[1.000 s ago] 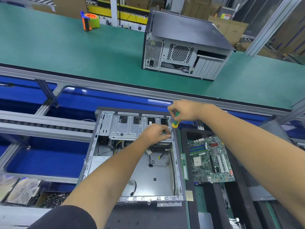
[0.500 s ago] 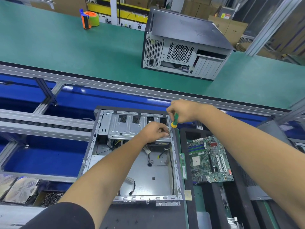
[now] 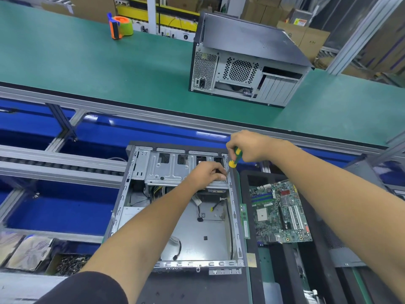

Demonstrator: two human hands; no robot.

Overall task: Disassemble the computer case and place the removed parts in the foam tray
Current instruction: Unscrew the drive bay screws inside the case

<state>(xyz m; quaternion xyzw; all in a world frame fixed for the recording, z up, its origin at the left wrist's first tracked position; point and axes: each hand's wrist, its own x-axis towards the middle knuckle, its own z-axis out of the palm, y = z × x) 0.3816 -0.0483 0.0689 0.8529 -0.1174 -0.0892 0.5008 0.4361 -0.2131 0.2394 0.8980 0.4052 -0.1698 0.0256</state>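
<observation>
An open grey computer case (image 3: 197, 235) lies flat in front of me with loose cables inside. A metal drive cage (image 3: 171, 170) spans its far end. My left hand (image 3: 208, 173) rests with curled fingers on the cage's right end, at the screwdriver's tip. My right hand (image 3: 247, 144) grips a green and yellow screwdriver (image 3: 235, 157), angled down toward the cage's right corner. A green motherboard (image 3: 278, 213) lies in the black foam tray (image 3: 252, 178) to the right of the case. A memory stick (image 3: 245, 220) lies along the tray's left side.
A second closed computer case (image 3: 247, 62) stands on the green conveyor belt (image 3: 87, 69) behind. A tape dispenser (image 3: 119, 27) sits at the belt's far left. A bin of screws (image 3: 70, 264) and flat parts (image 3: 28, 252) lie at lower left. Aluminium rails (image 3: 57, 165) cross on the left.
Both hands stay at the drive cage's right corner. The screwdriver handle has shifted only slightly in my right hand.
</observation>
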